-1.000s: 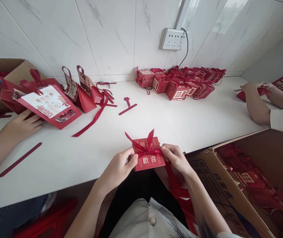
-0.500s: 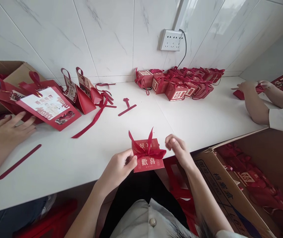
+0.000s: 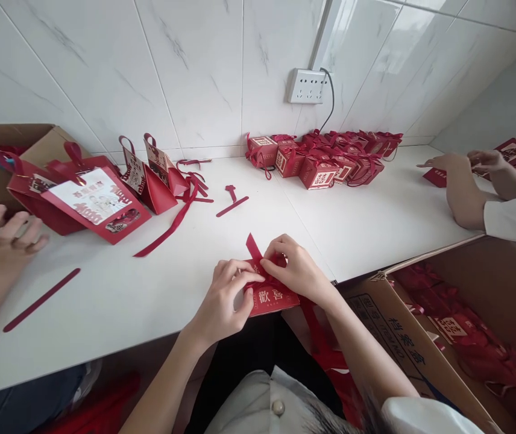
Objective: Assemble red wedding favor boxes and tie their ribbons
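Fingers [image 3: 239, 277] of both hands, seen from the head camera, bend over a small red box [image 3: 276, 298] at the near edge of the white table [image 3: 158, 313]. Its lower part, printed with pale characters, shows below the fingertips, while the knuckles cover much of its upper part. On the left hand [image 3: 224, 295], the index finger curves over the box toward its middle and the thumb comes down at its left edge. The right hand [image 3: 296, 268] reaches in from the other side, its fingertips drawn together at the red ribbon [image 3: 252, 246], one end of which sticks up between the hands. Whether either hand pinches the ribbon firmly cannot be told, since the fingers hide the contact. Farther back, a cluster of ribboned red boxes [image 3: 324, 175] stands near the tiled wall [image 3: 204, 72]. At the left, another person's hand [image 3: 7, 244] is raised near red gift bags [image 3: 99, 199]; at the far right, a co-worker's hands [image 3: 452, 169] are over another red item [image 3: 434, 176].
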The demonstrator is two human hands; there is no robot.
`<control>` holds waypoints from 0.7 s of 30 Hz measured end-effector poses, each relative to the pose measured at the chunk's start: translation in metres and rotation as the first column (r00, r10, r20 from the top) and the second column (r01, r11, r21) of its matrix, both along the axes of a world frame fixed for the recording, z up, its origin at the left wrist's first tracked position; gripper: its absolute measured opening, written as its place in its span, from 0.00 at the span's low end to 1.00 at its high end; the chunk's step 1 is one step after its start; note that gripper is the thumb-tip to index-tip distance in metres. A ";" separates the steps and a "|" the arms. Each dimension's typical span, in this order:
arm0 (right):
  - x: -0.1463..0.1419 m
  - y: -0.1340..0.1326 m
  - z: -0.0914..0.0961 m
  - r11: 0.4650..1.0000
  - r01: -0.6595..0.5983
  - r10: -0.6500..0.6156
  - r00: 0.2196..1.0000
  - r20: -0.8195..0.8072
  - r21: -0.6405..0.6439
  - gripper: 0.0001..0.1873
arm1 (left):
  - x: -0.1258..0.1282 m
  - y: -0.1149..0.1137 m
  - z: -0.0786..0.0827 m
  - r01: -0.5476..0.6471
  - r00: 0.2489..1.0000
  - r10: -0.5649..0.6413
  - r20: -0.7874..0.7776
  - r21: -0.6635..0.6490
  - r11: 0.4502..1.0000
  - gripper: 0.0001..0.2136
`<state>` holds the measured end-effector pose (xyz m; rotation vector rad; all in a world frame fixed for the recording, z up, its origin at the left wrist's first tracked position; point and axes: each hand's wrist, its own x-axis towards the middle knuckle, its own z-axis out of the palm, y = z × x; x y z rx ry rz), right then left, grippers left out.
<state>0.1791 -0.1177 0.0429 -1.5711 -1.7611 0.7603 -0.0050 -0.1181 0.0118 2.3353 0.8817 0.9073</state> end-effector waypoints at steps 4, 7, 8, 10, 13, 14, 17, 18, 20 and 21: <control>0.001 -0.003 -0.006 0.994 0.105 -0.105 0.994 -0.005 0.007 0.02 | 0.002 0.002 -0.002 0.058 0.998 -0.058 -0.032 0.013 0.998 0.17; 0.004 -0.003 -0.013 0.993 0.114 -0.115 0.993 -0.038 -0.012 0.04 | 0.002 0.003 -0.003 0.063 0.997 -0.063 -0.040 0.001 0.998 0.17; 0.007 -0.003 -0.015 0.991 0.134 -0.135 0.988 -0.071 -0.016 0.06 | 0.002 0.004 -0.003 0.062 0.997 -0.062 -0.044 -0.003 0.998 0.17; 0.014 -0.001 -0.019 0.973 0.231 -0.232 0.964 -0.132 -0.026 0.13 | 0.003 0.004 -0.002 0.061 0.997 -0.061 -0.045 -0.010 0.998 0.17; 0.025 0.001 -0.021 0.935 0.334 -0.344 0.935 -0.086 -0.116 0.19 | 0.004 0.004 -0.001 0.064 0.997 -0.064 -0.043 -0.013 0.998 0.17; 0.028 0.002 -0.021 0.932 0.322 -0.335 0.941 -0.053 -0.164 0.21 | 0.004 0.004 -0.001 0.064 0.997 -0.065 -0.045 -0.014 0.998 0.17; 0.030 0.005 -0.018 0.946 0.195 -0.227 0.969 -0.101 -0.257 0.21 | 0.004 0.004 -0.001 0.060 0.996 -0.061 -0.061 -0.016 0.998 0.17; 0.030 0.006 -0.017 0.954 0.153 -0.197 0.968 -0.157 -0.258 0.19 | 0.004 0.004 -0.001 0.057 0.996 -0.058 -0.068 -0.014 0.998 0.17; 0.027 0.009 -0.016 0.964 0.085 -0.151 0.955 -0.255 -0.251 0.15 | 0.004 0.004 -0.001 0.054 0.995 -0.055 -0.083 -0.016 0.998 0.17; 0.026 0.010 -0.016 0.966 0.066 -0.139 0.948 -0.286 -0.251 0.14 | 0.004 0.004 0.000 0.054 0.995 -0.056 -0.088 -0.017 0.998 0.17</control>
